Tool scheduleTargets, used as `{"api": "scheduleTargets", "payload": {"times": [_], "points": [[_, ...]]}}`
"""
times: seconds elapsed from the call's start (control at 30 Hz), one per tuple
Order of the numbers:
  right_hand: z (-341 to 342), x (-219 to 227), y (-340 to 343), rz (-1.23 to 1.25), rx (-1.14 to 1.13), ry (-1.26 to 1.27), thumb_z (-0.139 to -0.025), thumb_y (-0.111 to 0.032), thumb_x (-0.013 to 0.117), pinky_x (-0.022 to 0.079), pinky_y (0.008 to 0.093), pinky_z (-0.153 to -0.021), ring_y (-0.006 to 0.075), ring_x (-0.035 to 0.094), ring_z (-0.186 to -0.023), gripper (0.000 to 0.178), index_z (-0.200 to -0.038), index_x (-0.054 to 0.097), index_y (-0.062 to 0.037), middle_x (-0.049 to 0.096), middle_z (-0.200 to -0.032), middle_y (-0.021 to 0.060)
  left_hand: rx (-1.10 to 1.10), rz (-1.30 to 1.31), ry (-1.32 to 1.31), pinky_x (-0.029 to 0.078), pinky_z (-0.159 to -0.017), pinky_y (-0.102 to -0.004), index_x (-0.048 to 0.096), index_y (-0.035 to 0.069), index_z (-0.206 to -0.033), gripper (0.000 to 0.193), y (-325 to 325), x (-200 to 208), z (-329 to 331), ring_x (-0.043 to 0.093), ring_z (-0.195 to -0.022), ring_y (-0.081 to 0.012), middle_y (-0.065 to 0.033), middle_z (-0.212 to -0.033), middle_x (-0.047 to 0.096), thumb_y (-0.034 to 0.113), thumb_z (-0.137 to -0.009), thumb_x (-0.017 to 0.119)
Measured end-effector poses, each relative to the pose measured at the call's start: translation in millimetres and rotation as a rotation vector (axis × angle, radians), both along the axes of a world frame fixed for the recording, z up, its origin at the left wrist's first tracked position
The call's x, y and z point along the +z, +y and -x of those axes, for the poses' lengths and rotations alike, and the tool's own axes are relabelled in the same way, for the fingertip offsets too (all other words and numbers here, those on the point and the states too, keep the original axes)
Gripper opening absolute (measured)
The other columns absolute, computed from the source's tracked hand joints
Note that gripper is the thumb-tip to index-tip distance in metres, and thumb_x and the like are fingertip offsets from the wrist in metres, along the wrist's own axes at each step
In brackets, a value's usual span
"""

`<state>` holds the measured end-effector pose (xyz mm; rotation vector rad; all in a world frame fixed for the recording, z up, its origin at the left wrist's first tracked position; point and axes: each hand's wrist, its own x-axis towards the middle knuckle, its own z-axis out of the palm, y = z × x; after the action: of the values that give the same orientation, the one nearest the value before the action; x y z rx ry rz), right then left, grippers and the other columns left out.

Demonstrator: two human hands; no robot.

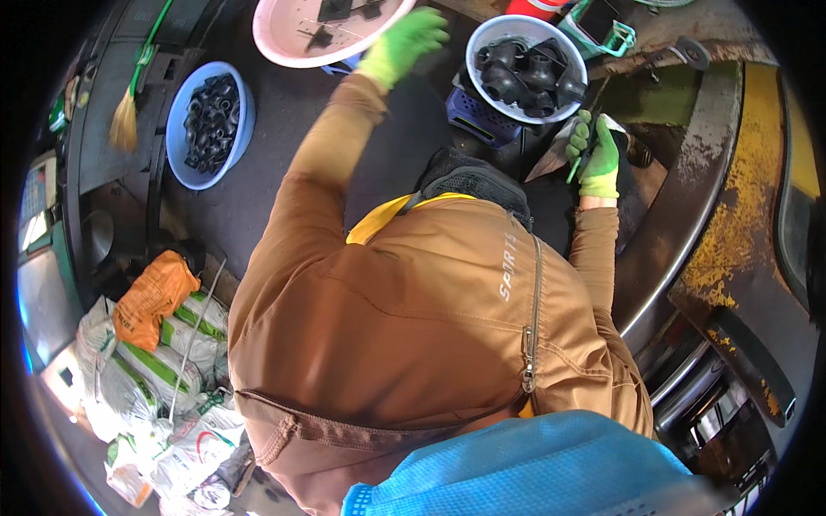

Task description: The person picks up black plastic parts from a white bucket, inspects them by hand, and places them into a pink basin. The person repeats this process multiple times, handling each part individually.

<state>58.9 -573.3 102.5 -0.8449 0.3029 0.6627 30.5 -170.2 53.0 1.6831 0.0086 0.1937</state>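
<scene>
My left hand, in a yellow-green glove, reaches out by the rim of a pink basin. Its fingers stretch to the right and hold nothing that I can see. Flat black pieces lie in that basin. On the right, my gloved right hand is closed around a small tool with a thin green handle; its exact kind is not clear. Just beyond this hand, a white-blue bowl full of black pipe fittings rests on a purple plastic stool.
At the left stands a blue basin of small black parts. A broom leans behind it. Stuffed sacks and an orange bag are piled lower left. A yellow, worn machine frame borders my right side.
</scene>
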Motion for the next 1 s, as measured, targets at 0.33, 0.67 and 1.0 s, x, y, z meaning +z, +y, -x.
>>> {"api": "scheduleTargets", "payload": {"times": [0.33, 0.67, 1.0], "points": [[7, 7, -1, 0.148, -0.027, 0.003, -0.099, -0.035, 0.047, 0.041, 0.0227, -0.053, 0.0087, 0.051, -0.059, 0.034, -0.116, 0.058, -0.0074, 0.056, -0.075, -0.0048, -0.489, -1.350, 0.112, 0.041, -0.097, -0.0475, 0.071, 0.014, -0.102, 0.026, -146, -17, -82, 0.059, -0.107, -0.0323, -0.0107, -0.108, 0.067, 0.024, -0.084, 0.054], [22, 37, 53, 0.307, -0.050, -0.234, -0.091, -0.021, 0.064, 0.038, 0.0202, -0.049, 0.0064, 0.047, -0.057, 0.028, -0.114, 0.062, -0.0053, 0.065, -0.093, 0.0009, -0.165, 0.079, 0.086, 0.051, -0.081, -0.0294, 0.066, 0.005, -0.115, 0.032, -109, 63, -23, 0.063, -0.092, -0.0170, -0.0083, -0.103, 0.068, 0.003, -0.082, 0.064], [62, 83, 74, 0.161, 0.043, -0.264, -0.093, -0.018, 0.060, 0.044, 0.0195, -0.056, 0.0069, 0.057, -0.071, 0.020, -0.108, 0.061, -0.0049, 0.062, -0.089, -0.0008, -0.163, -0.728, -0.534, 0.033, -0.104, -0.0481, 0.049, 0.007, -0.128, 0.064, -126, 154, 38, 0.042, -0.128, -0.0354, -0.0134, -0.135, 0.048, 0.026, -0.075, 0.078]]}}
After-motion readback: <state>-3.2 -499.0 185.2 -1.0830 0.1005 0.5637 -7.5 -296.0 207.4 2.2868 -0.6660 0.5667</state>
